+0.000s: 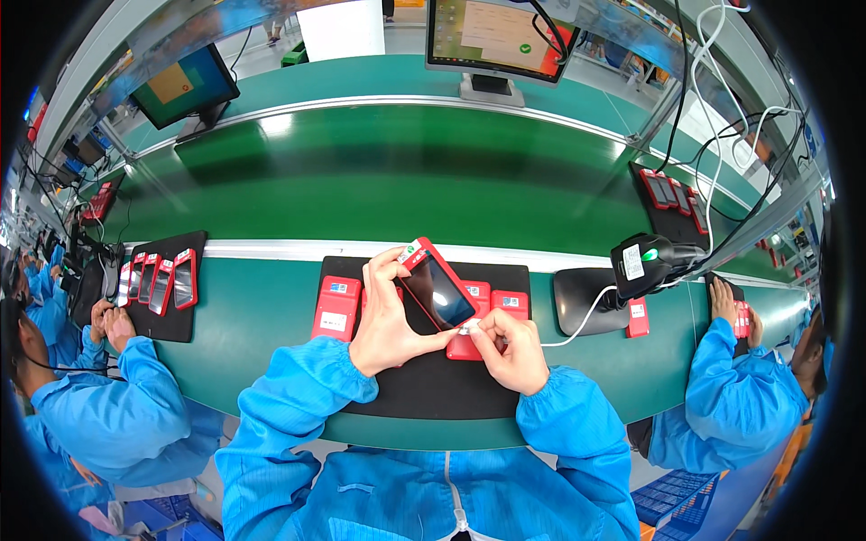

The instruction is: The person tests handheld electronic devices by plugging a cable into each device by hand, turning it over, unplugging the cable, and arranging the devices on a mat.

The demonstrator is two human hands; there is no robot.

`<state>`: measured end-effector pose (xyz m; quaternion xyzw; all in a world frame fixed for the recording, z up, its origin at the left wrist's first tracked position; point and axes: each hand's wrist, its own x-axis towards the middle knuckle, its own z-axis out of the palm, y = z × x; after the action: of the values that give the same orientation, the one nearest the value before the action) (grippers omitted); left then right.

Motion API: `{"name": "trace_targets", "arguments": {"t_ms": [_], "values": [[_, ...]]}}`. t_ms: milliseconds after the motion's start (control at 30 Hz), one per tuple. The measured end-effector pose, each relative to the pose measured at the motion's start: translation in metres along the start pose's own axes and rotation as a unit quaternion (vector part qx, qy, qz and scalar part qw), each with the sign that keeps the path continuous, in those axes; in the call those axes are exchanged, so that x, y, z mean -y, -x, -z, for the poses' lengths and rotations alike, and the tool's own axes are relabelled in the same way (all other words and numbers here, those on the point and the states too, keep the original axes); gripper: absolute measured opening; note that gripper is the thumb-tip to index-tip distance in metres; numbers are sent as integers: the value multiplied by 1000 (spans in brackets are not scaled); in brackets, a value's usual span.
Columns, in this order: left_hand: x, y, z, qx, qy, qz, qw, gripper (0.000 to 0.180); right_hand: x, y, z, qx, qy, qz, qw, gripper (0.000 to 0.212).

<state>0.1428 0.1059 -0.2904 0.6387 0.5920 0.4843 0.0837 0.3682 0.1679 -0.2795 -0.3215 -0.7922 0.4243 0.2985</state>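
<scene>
Head view, working from your left: your left hand (386, 316) is curled around the red phone (437, 285), fingers on its far edge and thumb along the near one, so the grip is closed on it. The phone is tilted up off the black mat (424, 388), dark screen toward you, its long axis running from upper left, just beyond your left fingertips, down to lower right toward your other hand. Left of that hand, a red boxed unit (336, 308) lies flat on the mat. Your right hand (510, 347) sits just right of the phone's lower end, fingers pinched together on what looks like the plug of the white cable (582, 323); the plug itself is too small to be sure of. The lower end is the nearer one to your right hand, almost touching it. Farther right, the cable runs off toward a black scanner (645, 261).
</scene>
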Motion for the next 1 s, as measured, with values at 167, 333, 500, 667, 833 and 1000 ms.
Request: {"name": "trace_targets", "arguments": {"t_ms": [167,333,500,667,833,1000], "values": [[1,0,0,-23,-3,-12,1000,108,3,-5,0,-9,-23,8,1000,12],[3,1,-3,-37,12,-79,996,107,-6,-5,-1,-28,-85,15,996,13],[-8,5,-6,-44,18,-161,986,96,-17,-2,5,148,-393,-163,893,20],[-15,12,-6,-29,20,-152,988,103,-1,-2,9,219,-508,-107,826,18],[-22,18,-8,36,-8,-149,988,96,-15,13,22,44,-398,-79,913,34],[-26,34,-13,132,-8,-168,977,79,-38,26,62,-192,-1,-1,981,56]]}}
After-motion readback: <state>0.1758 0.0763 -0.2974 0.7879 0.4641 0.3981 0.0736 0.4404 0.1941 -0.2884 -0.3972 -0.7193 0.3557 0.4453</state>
